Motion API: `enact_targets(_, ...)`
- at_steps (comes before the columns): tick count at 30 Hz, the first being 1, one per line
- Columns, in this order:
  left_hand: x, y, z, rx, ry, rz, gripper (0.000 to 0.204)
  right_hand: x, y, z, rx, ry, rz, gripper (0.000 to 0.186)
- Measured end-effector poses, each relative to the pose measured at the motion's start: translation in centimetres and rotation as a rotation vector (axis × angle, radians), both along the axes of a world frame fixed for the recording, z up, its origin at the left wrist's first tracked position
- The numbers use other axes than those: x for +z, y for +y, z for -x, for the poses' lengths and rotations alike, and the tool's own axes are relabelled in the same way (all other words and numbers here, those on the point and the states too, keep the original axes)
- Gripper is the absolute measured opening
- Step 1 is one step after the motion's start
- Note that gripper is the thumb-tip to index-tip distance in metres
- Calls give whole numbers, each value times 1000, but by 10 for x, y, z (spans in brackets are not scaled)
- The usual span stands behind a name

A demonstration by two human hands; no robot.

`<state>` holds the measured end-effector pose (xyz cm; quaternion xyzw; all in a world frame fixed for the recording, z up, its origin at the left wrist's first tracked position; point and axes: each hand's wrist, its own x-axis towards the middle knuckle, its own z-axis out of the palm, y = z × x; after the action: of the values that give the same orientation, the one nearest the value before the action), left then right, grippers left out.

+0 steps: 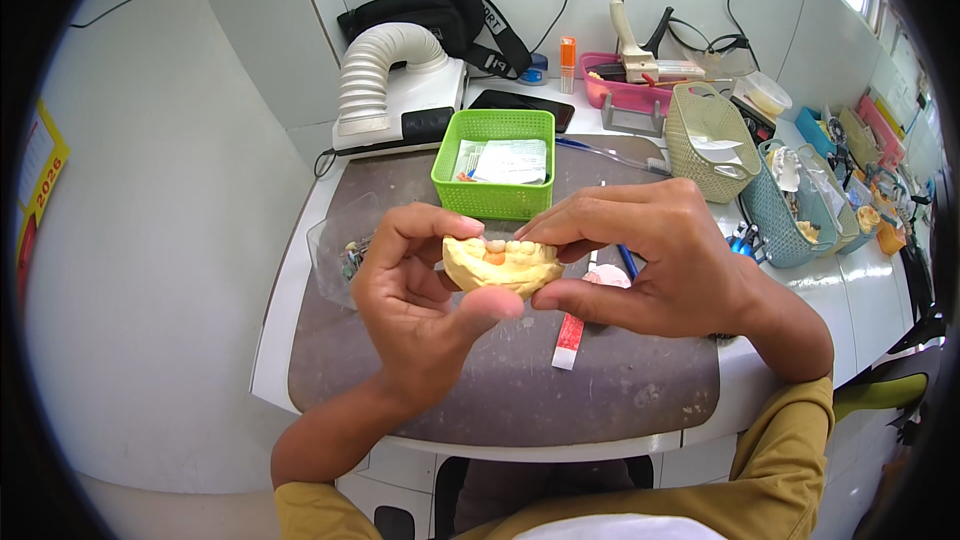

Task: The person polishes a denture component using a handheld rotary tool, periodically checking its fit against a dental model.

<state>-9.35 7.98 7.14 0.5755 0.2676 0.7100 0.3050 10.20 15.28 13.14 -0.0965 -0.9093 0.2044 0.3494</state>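
Note:
A yellow plaster dental model (500, 270) with a row of teeth is raised above the bench between my two hands. My left hand (415, 290) grips its left end, thumb below and index finger on top. At the other end my right hand (640, 260) pinches it, the thumb low and the fingers along the upper edge. An orange-pink patch shows among the teeth near the middle. Beneath my right hand lies a red and white strip (568, 340), partly covered. A blue pen-like tool (628, 260) is half hidden there too.
Behind the model stands a green basket (494, 202) holding paper packets. A white machine with a ribbed hose (385, 70) is at the back left. Baskets (712, 145) with dental pieces line the right side. A clear bag (340, 250) of small metal parts lies left on the brown mat (480, 410).

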Motion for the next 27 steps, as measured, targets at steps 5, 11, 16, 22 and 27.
enact_targets(5,1,0,1,-21,28,1,52,0,0,0,-8,0,9,25)
enact_targets(11,9,6,0,-21,96,6,23,1,8,-3,-86,-42,-131,22)
enact_targets(16,7,13,3,-33,156,29,13,1,11,-6,-93,-58,-186,22)
enact_targets(22,12,15,2,10,273,201,10,-2,18,-8,-104,-96,-224,21)
enact_targets(27,13,6,4,81,436,376,7,-19,15,-8,-67,-134,-287,20)
